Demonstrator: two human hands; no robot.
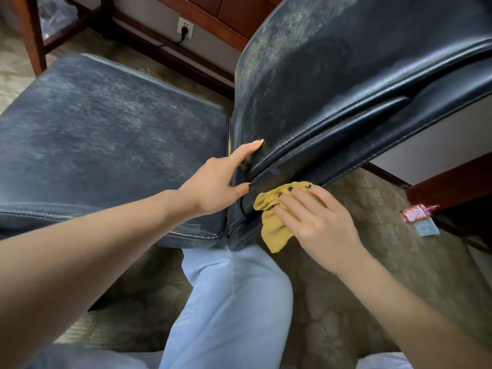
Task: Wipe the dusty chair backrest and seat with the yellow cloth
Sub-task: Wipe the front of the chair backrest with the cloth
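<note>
A dark leather chair fills the view. Its seat (pixel 106 134) on the left is grey with dust, and the backrest (pixel 332 75) rises to the right, dusty with yellowish patches near the top. My left hand (pixel 223 182) grips the lower side edge of the backrest, thumb on its front and fingers curled round the edge. With flat fingers my right hand (pixel 316 219) presses the crumpled yellow cloth (pixel 274 225) against the lower back side of the backrest. Part of the cloth hangs loose below my hand.
Patterned beige carpet (pixel 372 262) lies under the chair. A wall socket (pixel 185 27) with a black plug sits behind the chair. Dark wooden furniture legs (pixel 32 35) stand at the far left. A small pink packet (pixel 415 213) lies at the right. My legs in light blue trousers (pixel 234 302) are below.
</note>
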